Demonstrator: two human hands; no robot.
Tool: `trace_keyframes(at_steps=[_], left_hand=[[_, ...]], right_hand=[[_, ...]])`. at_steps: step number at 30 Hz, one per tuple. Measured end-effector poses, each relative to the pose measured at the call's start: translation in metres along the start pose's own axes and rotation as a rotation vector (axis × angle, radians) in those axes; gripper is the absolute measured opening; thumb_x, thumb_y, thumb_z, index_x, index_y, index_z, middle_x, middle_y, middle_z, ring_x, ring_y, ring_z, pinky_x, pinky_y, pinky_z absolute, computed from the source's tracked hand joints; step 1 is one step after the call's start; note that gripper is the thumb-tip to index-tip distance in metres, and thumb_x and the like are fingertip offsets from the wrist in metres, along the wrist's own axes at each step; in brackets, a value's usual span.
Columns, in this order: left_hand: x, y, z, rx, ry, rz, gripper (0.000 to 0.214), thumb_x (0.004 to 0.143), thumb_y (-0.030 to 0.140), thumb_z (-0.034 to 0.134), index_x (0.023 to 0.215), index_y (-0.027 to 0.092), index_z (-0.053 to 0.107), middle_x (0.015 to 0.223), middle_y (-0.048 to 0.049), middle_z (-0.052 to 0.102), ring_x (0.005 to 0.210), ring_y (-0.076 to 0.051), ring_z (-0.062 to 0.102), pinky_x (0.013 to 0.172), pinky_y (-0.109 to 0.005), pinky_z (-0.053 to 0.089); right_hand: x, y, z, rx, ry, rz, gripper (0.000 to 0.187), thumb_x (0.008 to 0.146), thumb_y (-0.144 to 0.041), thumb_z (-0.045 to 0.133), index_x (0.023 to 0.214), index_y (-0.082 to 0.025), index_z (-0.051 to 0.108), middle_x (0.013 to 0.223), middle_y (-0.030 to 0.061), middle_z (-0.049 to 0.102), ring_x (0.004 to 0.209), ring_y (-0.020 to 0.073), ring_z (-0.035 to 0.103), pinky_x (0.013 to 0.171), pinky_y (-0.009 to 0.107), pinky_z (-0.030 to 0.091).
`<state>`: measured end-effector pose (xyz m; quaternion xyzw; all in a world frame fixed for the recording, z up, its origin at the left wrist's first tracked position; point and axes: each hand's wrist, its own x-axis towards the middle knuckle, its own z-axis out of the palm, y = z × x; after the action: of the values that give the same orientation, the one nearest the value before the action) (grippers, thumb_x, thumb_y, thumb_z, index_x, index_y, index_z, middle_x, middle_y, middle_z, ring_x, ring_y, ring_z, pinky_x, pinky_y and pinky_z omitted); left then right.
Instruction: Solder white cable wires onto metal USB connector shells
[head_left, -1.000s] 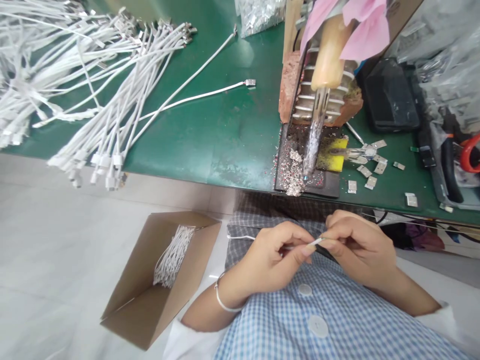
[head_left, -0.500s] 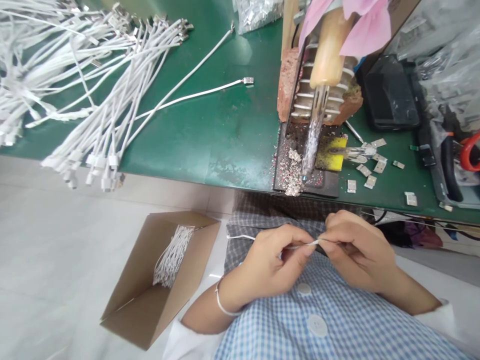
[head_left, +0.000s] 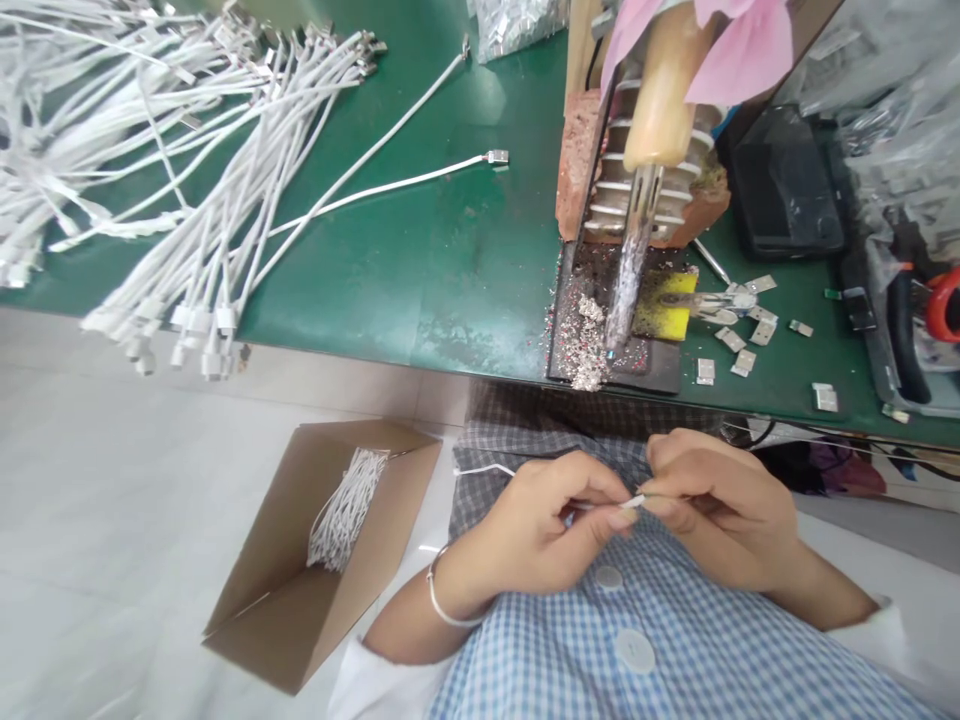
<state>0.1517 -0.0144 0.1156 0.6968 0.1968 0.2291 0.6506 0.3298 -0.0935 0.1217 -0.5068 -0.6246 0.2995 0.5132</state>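
Note:
Both my hands meet over my lap, below the green table's front edge. My left hand pinches a thin white cable that trails off to the left over my checked lap. My right hand pinches the cable's end between thumb and forefinger, where a small pale tip shows. The fingertips of the two hands nearly touch. A soldering iron with a wooden handle rests on a stand on the table, its tip pointing toward me.
A large heap of white cables covers the green table at the left. Small metal shells lie by a yellow sponge. A cardboard box with cables stands on the floor left of me. Tools with red handles lie far right.
The hands have stayed together over my lap, with small shifts of the fingers on the cable end. The view has drifted slightly.

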Motion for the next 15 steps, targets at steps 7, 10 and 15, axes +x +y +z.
trace_keyframes(at_steps=[7,10,15], left_hand=[[-0.0004,-0.0036,0.0076,-0.028,-0.022,0.013,0.009,0.095,0.025,0.058,0.092,0.018,0.052,0.072,-0.0023,0.070,0.061,-0.011,0.065,0.058,-0.019,0.048],[0.0020,0.0011,0.0032,0.091,-0.019,0.054,0.006,0.092,0.020,0.061,0.088,0.017,0.058,0.069,0.0000,0.064,0.056,-0.008,0.054,0.054,-0.018,0.043],[0.0036,0.0050,0.0019,0.076,0.018,0.014,0.009,0.089,0.020,0.063,0.082,0.016,0.059,0.063,0.0023,0.059,0.050,-0.006,0.044,0.046,-0.016,0.035]], right_hand=[[-0.0019,0.0008,0.0058,0.038,0.044,-0.010,0.011,0.091,-0.013,0.053,0.088,-0.022,0.057,0.064,-0.0015,0.053,0.059,0.0118,0.049,0.055,0.027,0.045],[-0.0025,0.0029,0.0047,0.112,0.014,0.029,0.013,0.088,-0.010,0.053,0.081,-0.021,0.053,0.065,-0.0020,0.048,0.060,0.0109,0.046,0.054,0.026,0.041],[-0.0042,0.0061,0.0024,0.112,-0.054,0.083,0.016,0.087,-0.008,0.055,0.078,-0.021,0.052,0.065,-0.0031,0.045,0.058,0.0092,0.044,0.053,0.024,0.038]])
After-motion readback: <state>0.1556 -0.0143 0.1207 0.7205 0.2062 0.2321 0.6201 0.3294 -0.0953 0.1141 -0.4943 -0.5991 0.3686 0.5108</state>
